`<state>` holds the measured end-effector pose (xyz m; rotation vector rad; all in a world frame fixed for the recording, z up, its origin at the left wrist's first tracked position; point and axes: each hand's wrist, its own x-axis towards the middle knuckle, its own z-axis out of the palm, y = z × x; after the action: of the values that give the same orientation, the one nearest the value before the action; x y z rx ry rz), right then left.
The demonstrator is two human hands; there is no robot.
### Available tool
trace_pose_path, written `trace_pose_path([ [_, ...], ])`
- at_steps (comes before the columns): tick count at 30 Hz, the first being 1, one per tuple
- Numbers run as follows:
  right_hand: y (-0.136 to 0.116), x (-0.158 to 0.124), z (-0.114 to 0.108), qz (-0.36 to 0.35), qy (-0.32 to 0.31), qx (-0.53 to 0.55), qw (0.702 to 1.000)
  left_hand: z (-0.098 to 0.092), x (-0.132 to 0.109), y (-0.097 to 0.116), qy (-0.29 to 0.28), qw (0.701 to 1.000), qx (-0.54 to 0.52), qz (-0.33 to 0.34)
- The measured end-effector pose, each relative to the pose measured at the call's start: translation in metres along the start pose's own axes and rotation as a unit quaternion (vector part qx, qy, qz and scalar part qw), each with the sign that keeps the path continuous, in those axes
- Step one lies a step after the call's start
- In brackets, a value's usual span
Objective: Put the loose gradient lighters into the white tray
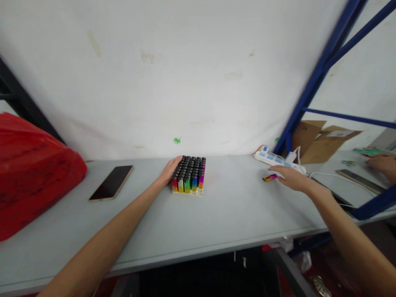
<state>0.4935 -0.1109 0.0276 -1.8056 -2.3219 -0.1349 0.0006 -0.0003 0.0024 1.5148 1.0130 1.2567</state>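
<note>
A block of upright lighters (189,175) with black tops and coloured bodies stands in a white tray (185,194) at the middle of the table; a few holes show at its front right corner. Against the left side of the block rests my left hand (171,169), its fingers extended along it. To the right, a purple and yellow lighter (269,177) lies on the table. My right hand (289,177) hovers at that lighter's right side, thumb near its end, fingers apart and holding nothing.
On the grey table (229,214) lie a phone (111,182) and a red bag (34,173) at left. A power strip (272,157) with cables is at back right, beside a blue frame post (312,82). Beyond are a cardboard box (324,140) and another person's hand (383,165).
</note>
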Motion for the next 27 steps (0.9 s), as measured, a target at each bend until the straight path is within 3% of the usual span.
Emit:
trace_pose_path([
  [3, 0.018, -0.012, 0.014, 0.006, -0.008, 0.004, 1.000, 0.000, 0.000, 0.000, -0.001, 1.000, -0.001, 0.003],
  [6, 0.015, -0.015, 0.022, 0.005, 0.007, 0.018, 1.000, -0.001, 0.001, -0.001, 0.002, 1.000, 0.006, 0.007],
  [10, -0.006, -0.007, 0.020, -0.002, 0.025, 0.046, 0.999, -0.001, 0.002, -0.003, 0.005, 1.000, 0.005, 0.005],
  [15, -0.050, 0.018, -0.001, 0.046, 0.125, 0.175, 0.976, -0.002, 0.003, -0.005, -0.005, 1.000, 0.015, 0.014],
  [18, -0.090, 0.039, -0.021, 0.030, 0.175, 0.303, 0.936, -0.003, 0.003, -0.007, -0.002, 1.000, 0.021, 0.020],
  [23, -0.163, 0.080, -0.036, -0.014, 0.197, 0.523, 0.829, -0.002, 0.001, -0.003, -0.006, 1.000, 0.016, 0.016],
  [27, -0.211, 0.098, -0.022, -0.021, 0.129, 0.653, 0.746, -0.001, -0.001, 0.000, -0.003, 1.000, -0.002, 0.002],
])
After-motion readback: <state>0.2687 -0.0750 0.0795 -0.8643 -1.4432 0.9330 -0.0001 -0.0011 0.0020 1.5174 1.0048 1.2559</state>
